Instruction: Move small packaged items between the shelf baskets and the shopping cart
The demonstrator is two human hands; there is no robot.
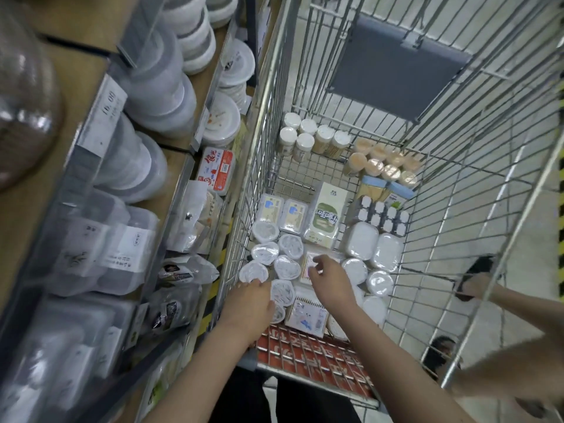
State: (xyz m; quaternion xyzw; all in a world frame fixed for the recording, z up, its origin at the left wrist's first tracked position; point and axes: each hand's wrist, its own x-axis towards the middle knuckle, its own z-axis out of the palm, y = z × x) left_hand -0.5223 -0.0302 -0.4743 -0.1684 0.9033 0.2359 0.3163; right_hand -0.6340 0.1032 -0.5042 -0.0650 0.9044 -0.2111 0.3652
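**Both hands down among the packets in the wire cart**

Here the silver wire shopping cart (476,190) stands just beside the grey metal shelf unit (171,190), and both hands reach into its near end. The left hand (248,303) hovers over a cluster of small round clear-wrapped white packs (265,253) lying against the cart's left wall; its fingers are bent downward at the nearest packs, but whether they pinch one cannot be told, since the fingertips are hidden behind the hand. The right hand (328,277) sits just to the right, above a flat pinkish rectangular packet (311,261); its fingers are loosely curled and slightly spread, and no firm grip on anything shows.

Further in, the cart floor holds a tall green-and-white carton (325,218), two clear-lidded rectangular trays with blue labels (282,213), white oval lidded tubs (374,248), white-capped jars (300,137) and peach-capped tubes (384,164) at the far end. A white booklet-like packet with blue print (306,314) lies under the right wrist, next to the red panel (308,349) at the cart's near edge.

On the shelf, stacked translucent plastic containers (158,83) fill the upper tiers, with a red-and-white boxed item (218,169) and clear bagged goods (189,270) lower down. Another person's hand (471,285) grips the cart's right side.
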